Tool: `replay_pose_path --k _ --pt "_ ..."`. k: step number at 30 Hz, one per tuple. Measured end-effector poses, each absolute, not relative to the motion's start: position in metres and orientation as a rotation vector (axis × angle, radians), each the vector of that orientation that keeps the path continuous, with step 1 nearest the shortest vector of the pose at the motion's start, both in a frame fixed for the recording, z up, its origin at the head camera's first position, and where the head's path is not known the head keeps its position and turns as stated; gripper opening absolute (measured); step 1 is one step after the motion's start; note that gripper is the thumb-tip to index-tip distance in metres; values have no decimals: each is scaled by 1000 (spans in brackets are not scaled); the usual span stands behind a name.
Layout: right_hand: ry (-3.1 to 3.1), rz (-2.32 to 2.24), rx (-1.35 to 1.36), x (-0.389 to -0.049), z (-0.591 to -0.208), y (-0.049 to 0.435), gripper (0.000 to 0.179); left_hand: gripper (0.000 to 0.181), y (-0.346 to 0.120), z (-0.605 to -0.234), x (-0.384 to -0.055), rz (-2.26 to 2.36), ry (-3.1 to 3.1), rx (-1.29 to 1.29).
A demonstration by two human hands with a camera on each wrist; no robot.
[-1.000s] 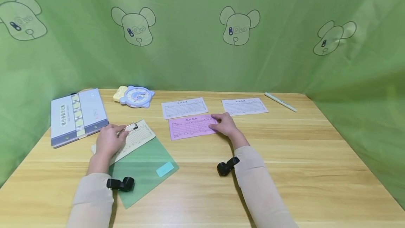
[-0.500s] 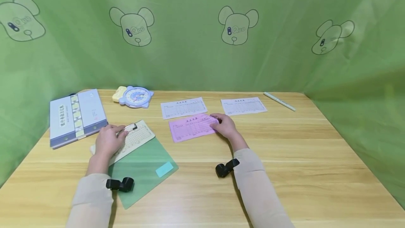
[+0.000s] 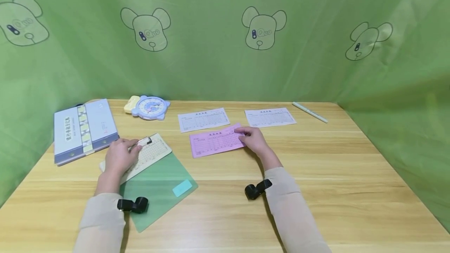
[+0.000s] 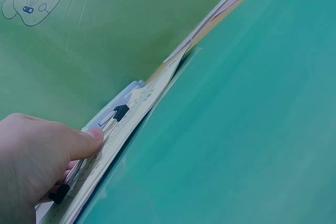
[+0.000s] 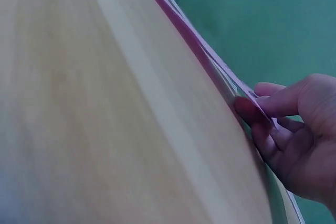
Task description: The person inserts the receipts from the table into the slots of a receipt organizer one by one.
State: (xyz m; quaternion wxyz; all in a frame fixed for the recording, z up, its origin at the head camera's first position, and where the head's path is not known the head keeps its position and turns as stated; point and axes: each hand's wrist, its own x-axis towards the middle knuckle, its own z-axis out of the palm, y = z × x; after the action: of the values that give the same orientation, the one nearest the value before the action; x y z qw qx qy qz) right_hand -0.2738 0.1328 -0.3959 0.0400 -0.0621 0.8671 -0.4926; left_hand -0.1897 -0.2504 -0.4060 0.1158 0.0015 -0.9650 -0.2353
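Observation:
On the left of the table lies a green clipboard point(image 3: 158, 190) with cream printed forms point(image 3: 151, 155) along its top. My left hand point(image 3: 121, 155) grips the clipboard's metal clip point(image 4: 107, 121), thumb on the wire between its black end caps. My right hand point(image 3: 255, 141) pinches the right end of a pink printed slip point(image 3: 214, 143) between thumb and fingers. In the right wrist view, the pink slip point(image 5: 197, 40) rises off the table toward the fingertips. Its left end stays low, in front of two white slips.
Behind lie a left white slip point(image 3: 204, 119), a right white slip point(image 3: 270, 117) and a pale pen point(image 3: 310, 112). A blue toy clock point(image 3: 152, 107) stands at the back left, beside a blue ledger binder point(image 3: 86, 132). A green curtain point(image 3: 211, 69) encloses the table.
The right end of the pink slip has come up with my right hand, and both have shifted slightly right. My left hand stays at the clip.

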Motion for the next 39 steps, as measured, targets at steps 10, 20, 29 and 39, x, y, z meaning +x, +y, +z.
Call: replay_pose_path --k 10,20,29,39 --pt "2349 -1711 -174 -270 -388 137 35 35 -250 -405 -189 -688 -2830 -2" --pt "2164 -1895 -239 -267 -379 102 33 35 -251 -405 -190 -698 -2827 -2" --pt "2146 -1795 -357 -263 -379 61 30 36 -253 -404 -191 -701 -2832 6" --pt "2123 -1616 -436 -257 -386 35 29 36 -251 -406 -192 -715 -2839 28"
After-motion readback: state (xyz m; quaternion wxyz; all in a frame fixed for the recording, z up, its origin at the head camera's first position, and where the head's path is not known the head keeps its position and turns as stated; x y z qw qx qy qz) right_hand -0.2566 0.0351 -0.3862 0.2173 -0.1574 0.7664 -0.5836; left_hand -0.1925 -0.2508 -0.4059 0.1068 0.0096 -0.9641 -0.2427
